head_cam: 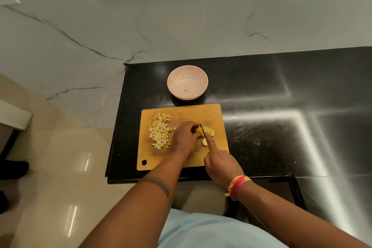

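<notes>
A wooden cutting board lies on the black counter. A heap of small pale yellow cubes covers its left part. My left hand holds down a yellow piece of food with curled fingers at the board's middle. My right hand grips a yellow-handled knife, index finger stretched along its back, the blade set against the held piece. Pale slices lie just right of the blade, and one more slice sits below.
An empty pink bowl stands behind the board. The black counter stretches to the right, with its front edge near my body. A marble wall rises behind; a tiled floor lies to the left.
</notes>
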A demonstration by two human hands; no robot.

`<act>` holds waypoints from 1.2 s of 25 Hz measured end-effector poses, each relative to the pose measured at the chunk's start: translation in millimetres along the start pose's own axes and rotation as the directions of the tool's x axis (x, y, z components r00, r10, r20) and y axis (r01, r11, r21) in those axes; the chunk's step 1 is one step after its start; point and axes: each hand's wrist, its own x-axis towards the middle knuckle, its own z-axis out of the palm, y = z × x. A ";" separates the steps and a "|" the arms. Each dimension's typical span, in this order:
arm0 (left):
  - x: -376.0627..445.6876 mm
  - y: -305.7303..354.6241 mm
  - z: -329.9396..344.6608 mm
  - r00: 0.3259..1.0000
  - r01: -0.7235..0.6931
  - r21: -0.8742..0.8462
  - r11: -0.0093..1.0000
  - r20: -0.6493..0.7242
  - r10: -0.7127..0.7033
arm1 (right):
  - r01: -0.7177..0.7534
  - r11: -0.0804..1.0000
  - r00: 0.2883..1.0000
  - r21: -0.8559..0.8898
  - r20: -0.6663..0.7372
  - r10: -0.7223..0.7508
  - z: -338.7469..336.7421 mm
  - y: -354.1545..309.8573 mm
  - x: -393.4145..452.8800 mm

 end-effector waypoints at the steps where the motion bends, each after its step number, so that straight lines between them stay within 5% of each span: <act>1: 1.0 0.3 -1.0 1.000 -0.013 0.020 1.000 0.008 0.013 | 0.001 1.000 1.000 0.006 -0.004 -0.001 0.8 0.8 -2.2; 11: 13.2 -32.4 -16.9 0.968 -0.221 0.027 0.975 0.132 0.216 | -0.156 0.977 0.978 0.146 -0.117 0.173 44.6 -47.0 -5.3; 22: 7.0 -24.2 -3.3 0.993 -0.107 0.016 0.994 0.054 0.106 | -0.055 0.998 0.993 0.001 -0.103 0.055 13.2 -8.4 7.9; 30: 11.3 -22.3 -11.2 0.988 -0.134 0.093 0.987 0.090 0.125 | -0.061 0.993 0.995 0.098 -0.073 0.068 38.4 -22.8 5.2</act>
